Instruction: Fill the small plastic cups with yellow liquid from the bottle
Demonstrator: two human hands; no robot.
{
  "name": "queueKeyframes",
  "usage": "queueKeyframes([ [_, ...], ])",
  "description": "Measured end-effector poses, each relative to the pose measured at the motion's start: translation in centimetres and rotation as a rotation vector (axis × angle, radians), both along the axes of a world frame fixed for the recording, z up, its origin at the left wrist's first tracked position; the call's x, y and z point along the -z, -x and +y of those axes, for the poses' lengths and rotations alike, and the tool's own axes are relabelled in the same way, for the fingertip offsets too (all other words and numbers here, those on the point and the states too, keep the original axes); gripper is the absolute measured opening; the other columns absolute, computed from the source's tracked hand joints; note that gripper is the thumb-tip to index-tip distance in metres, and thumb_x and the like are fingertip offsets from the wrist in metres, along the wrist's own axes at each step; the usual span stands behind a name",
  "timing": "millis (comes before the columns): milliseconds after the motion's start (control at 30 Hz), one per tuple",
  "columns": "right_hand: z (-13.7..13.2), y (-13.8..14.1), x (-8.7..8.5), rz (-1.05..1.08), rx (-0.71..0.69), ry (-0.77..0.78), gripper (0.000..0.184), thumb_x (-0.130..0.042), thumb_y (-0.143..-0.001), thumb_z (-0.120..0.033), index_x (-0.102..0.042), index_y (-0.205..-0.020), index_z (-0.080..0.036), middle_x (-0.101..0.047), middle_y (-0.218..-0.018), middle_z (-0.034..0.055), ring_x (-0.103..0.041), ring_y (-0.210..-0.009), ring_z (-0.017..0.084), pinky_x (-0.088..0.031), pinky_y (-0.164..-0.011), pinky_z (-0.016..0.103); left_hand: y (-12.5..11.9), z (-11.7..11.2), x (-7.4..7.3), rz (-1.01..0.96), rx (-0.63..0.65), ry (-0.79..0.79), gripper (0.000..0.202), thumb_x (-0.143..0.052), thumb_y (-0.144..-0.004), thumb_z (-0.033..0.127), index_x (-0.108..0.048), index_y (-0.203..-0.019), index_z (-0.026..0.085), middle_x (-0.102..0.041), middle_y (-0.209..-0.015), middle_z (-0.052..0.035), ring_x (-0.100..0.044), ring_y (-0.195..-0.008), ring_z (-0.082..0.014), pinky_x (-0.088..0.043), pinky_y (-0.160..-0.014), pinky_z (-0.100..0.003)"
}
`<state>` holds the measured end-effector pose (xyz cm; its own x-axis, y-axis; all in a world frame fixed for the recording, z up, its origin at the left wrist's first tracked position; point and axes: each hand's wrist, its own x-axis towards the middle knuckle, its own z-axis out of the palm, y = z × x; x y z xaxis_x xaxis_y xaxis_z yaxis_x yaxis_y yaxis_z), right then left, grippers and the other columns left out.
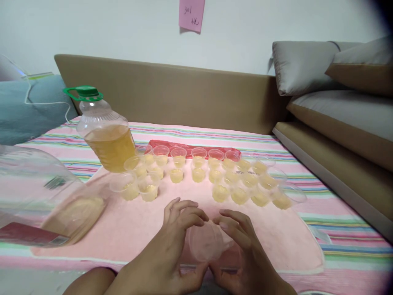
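Note:
A small clear plastic cup (pixel 205 242) is held near the front edge of the pink cloth, with its round face toward me. My left hand (pixel 179 233) curls around its left side, fingertips at the top and thumb below. From the right, my right hand (pixel 242 246) closes on the same cup, the two thumbs almost meeting under it. No liquid shows in this cup. Beyond my hands stand several clear cups (pixel 149 189) with pale yellow liquid low in them, and more such cups (pixel 238 194) are packed together at the right.
A big green-capped bottle (pixel 110 143) of yellow liquid stands back left. Nearer, another large clear container (pixel 33 180) with a red label leans in. Red plastic film (pixel 190 148) lies behind the cups. Grey and brown cushions (pixel 346 110) pile up at the right.

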<state>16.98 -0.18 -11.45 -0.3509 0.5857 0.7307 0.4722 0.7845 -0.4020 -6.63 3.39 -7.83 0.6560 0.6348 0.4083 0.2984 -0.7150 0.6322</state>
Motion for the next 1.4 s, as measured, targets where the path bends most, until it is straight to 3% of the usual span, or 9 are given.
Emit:
queueKeyframes([
  [267,-0.1,-1.9,0.0,-0.003,0.022,0.105,0.07,-0.07,-0.094,-0.015,-0.038,-0.155,-0.019,-0.049,-0.143,0.0141,-0.044,-0.141,0.034,-0.044,-0.116,0.051,2.5,0.7,-1.4,-0.044,-0.062,0.087,0.075,-0.071,-0.08,0.018,-0.032,-0.142,0.034,-0.045,-0.135,-0.0086,-0.046,-0.134,-0.0322,-0.043,-0.115,-0.058],
  [400,-0.2,-3.0,0.1,0.004,0.059,0.145,0.071,-0.072,-0.093,-0.019,-0.038,-0.155,-0.018,-0.049,-0.141,0.0132,-0.047,-0.135,0.031,-0.047,-0.115,0.046,4.2,1.3,-1.7,-0.088,-0.12,0.152,0.071,-0.071,-0.085,0.021,-0.03,-0.14,0.036,-0.044,-0.138,-0.0084,-0.044,-0.138,-0.0323,-0.039,-0.119,-0.061],
  [500,-0.3,-3.5,0.0,0.013,0.105,0.164,0.068,-0.074,-0.091,-0.025,-0.043,-0.151,-0.018,-0.051,-0.136,0.0118,-0.051,-0.129,0.028,-0.052,-0.107,0.041,5.3,1.7,-2.1,-0.127,-0.179,0.11,0.064,-0.068,-0.09,0.025,-0.029,-0.14,0.035,-0.043,-0.139,-0.0094,-0.042,-0.142,-0.0323,-0.035,-0.122,-0.063],
  [633,-0.2,-4.2,-0.2,0.168,0.135,0.156,0.075,-0.076,-0.089,-0.025,-0.039,-0.153,-0.021,-0.053,-0.135,0.012,-0.057,-0.123,0.028,-0.051,-0.105,0.042,6.0,2.4,-3.3,0.069,-0.292,0.033,0.062,-0.066,-0.091,0.026,-0.03,-0.141,0.034,-0.044,-0.139,-0.0103,-0.044,-0.14,-0.035,-0.037,-0.119,-0.068],
  [767,0.8,-6.2,-1.2,0.329,0.143,0.024,0.087,-0.077,-0.089,-0.025,-0.026,-0.16,-0.025,-0.058,-0.134,0.013,-0.059,-0.12,0.028,-0.045,-0.107,0.048,5.1,3.1,-4.7,0.336,-0.35,-0.057,0.061,-0.07,-0.087,0.03,-0.034,-0.136,0.032,-0.048,-0.137,-0.0093,-0.046,-0.136,-0.0376,-0.03,-0.118,-0.076],
  [867,2.0,-8.7,-2.3,0.539,0.191,-0.072,0.084,-0.083,-0.085,-0.028,-0.034,-0.153,-0.03,-0.062,-0.129,0.0097,-0.06,-0.12,0.027,-0.046,-0.106,0.049,3.4,3.6,-5.5,0.46,-0.308,-0.078,0.059,-0.072,-0.084,0.033,-0.039,-0.133,0.029,-0.053,-0.134,-0.0085,-0.046,-0.138,-0.0364,-0.011,-0.126,-0.079],
  [967,3.1,-11.5,-2.8,0.708,0.252,-0.112,0.082,-0.087,-0.073,-0.028,-0.039,-0.14,-0.029,-0.065,-0.121,0.0067,-0.063,-0.117,0.026,-0.044,-0.111,0.05,1.7,4.2,-5.9,0.501,-0.267,-0.066,0.055,-0.069,-0.084,0.032,-0.043,-0.132,0.026,-0.058,-0.134,-0.0093,-0.044,-0.143,-0.0364,-0.001,-0.127,-0.081],
  [1200,4.7,-17.4,-1.9,0.675,0.566,-0.24,0.086,-0.084,-0.063,-0.033,-0.034,-0.132,-0.025,-0.064,-0.116,0.0095,-0.065,-0.11,0.027,-0.044,-0.107,0.048,-1.1,4.9,-5.8,0.513,-0.187,-0.078,0.049,-0.066,-0.084,0.028,-0.046,-0.128,0.022,-0.062,-0.138,-0.0128,-0.047,-0.143,-0.0392,0.004,-0.122,-0.089],
  [1400,5.2,-22.1,-0.5,0.54,0.908,-0.246,0.09,-0.081,-0.063,-0.049,-0.032,-0.135,-0.025,-0.065,-0.12,0.0141,-0.067,-0.111,0.033,-0.053,-0.089,0.047,-2.4,5.1,-6.0,0.519,-0.178,-0.072,0.046,-0.065,-0.084,0.027,-0.047,-0.125,0.022,-0.062,-0.14,-0.0143,-0.047,-0.144,-0.0394,0.003,-0.123,-0.089],
])
